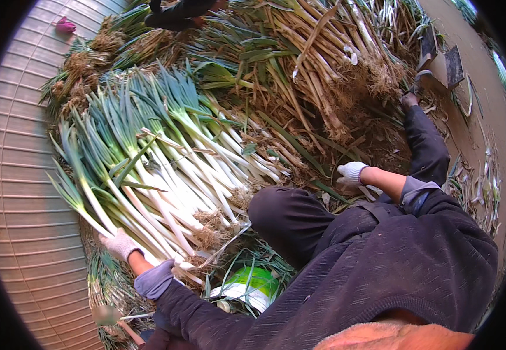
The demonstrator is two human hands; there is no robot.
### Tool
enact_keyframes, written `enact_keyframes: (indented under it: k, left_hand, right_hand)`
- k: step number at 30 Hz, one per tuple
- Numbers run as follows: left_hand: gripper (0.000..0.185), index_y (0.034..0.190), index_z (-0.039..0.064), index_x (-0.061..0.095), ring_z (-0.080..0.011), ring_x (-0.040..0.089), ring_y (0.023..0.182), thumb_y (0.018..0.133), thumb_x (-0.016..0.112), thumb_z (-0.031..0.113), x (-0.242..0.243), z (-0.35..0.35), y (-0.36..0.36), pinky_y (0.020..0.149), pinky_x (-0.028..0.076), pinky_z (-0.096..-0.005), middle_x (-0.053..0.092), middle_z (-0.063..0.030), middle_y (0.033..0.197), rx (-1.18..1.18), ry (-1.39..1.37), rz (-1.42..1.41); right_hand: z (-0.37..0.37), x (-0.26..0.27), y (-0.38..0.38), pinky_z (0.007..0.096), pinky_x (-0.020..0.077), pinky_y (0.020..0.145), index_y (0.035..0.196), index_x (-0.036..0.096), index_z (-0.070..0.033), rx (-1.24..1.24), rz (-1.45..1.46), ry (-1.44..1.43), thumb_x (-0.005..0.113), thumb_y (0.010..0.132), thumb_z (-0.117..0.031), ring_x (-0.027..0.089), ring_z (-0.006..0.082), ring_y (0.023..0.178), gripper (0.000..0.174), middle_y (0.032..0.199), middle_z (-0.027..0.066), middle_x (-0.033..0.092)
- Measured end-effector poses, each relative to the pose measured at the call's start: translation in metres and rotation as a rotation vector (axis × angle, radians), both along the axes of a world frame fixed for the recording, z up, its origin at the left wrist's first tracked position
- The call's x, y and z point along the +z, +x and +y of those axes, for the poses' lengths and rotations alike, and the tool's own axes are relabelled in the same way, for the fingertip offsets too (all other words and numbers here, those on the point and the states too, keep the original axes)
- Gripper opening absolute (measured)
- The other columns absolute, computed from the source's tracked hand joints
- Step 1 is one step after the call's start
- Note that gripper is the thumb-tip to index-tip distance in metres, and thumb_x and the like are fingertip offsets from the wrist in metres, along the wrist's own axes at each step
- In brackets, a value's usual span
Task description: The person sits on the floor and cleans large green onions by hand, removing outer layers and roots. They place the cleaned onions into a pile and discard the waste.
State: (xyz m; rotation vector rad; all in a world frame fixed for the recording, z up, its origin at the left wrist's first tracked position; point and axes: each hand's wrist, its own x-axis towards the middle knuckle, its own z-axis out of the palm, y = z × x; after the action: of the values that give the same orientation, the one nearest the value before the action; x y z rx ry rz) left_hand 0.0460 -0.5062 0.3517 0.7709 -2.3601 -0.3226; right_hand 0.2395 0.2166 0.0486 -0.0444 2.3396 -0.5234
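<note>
My left hand (119,245), in a white knit glove, is at the near left end of a row of cleaned Welsh onions (161,175). Its fingers, partly hidden, close around the white stalk of an end onion (91,223). The row lies with green leaves pointing away and rooted white ends towards my knee. My right hand (350,173), also gloved, hovers over loose leaves and dirt beyond my bent knee. Its fingers are curled, and whether anything is in them is unclear. Uncleaned Welsh onions (309,65) with brown outer leaves and roots are heaped ahead of it.
A green and white container (253,282) lies among leaves beside my knee. Wire mesh (29,183) runs along the left. A small wooden piece with dark panels (443,65) stands by my foot. Another person's dark-clothed limb (178,15) shows above; part of another person (132,330) is below left.
</note>
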Motion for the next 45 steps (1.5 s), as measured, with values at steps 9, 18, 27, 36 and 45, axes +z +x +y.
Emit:
enact_keyframes:
  k: [9, 18, 27, 36, 45]
  left_hand:
    - [0.077, 0.139, -0.007, 0.061, -0.0504, 0.063, 0.130, 0.106, 0.054, 0.061, -0.072, -0.040, -0.043, 0.110, 0.048, -0.0540, 0.066, -0.0341, 0.139, 0.160, 0.056, -0.508]
    - [0.063, 0.148, -0.002, 0.054, -0.0382, 0.062, 0.133, 0.097, 0.079, 0.026, -0.094, 0.188, -0.056, 0.114, 0.052, -0.0489, 0.060, -0.0228, 0.147, -0.528, -0.465, 0.056]
    - [0.083, 0.151, 0.002, 0.056, -0.0433, 0.048, 0.147, 0.090, 0.076, 0.056, -0.284, 0.421, -0.185, 0.127, 0.031, -0.0550, 0.058, -0.0239, 0.152, -1.026, -0.348, -0.434]
    - [0.089, 0.160, 0.006, 0.044, -0.0429, 0.033, 0.157, 0.096, 0.067, 0.063, -0.391, 0.553, -0.095, 0.130, 0.023, -0.0592, 0.038, -0.0234, 0.168, -1.048, -0.207, -0.873]
    - [0.069, 0.148, 0.010, 0.063, -0.0466, 0.053, 0.141, 0.091, 0.076, 0.046, -0.401, 0.530, 0.073, 0.120, 0.044, -0.0461, 0.049, -0.0282, 0.159, -2.003, 0.509, -1.119]
  right_hand:
    - [-0.010, -0.011, -0.020, 0.0546, 0.0579, 0.091, 0.120, 0.071, 0.000, 0.045, -0.037, -0.007, 0.068, 0.098, -0.043, 0.073, 0.0482, 0.107, 0.048, 0.110, 0.0287, 0.076]
    - [-0.030, -0.004, -0.070, 0.0546, 0.0565, 0.095, 0.123, 0.069, 0.000, 0.046, -0.036, -0.075, 0.065, 0.101, -0.041, 0.071, 0.0470, 0.112, 0.047, 0.116, 0.0273, 0.075]
    - [-0.044, -0.009, -0.067, 0.0585, 0.0550, 0.088, 0.118, 0.065, -0.002, 0.043, -0.033, -0.143, 0.063, 0.103, -0.045, 0.070, 0.0510, 0.102, 0.046, 0.105, 0.0290, 0.074]
    - [0.001, 0.004, -0.029, 0.0563, 0.0557, 0.091, 0.131, 0.067, -0.004, -0.182, -0.215, -0.140, 0.062, 0.101, -0.044, 0.071, 0.0505, 0.104, 0.050, 0.111, 0.0306, 0.074]
    - [-0.040, -0.001, -0.164, 0.0491, 0.0535, 0.108, 0.150, 0.049, 0.001, -0.554, 0.509, -0.038, 0.070, 0.100, -0.039, 0.064, 0.0431, 0.130, 0.068, 0.146, 0.0286, 0.059]
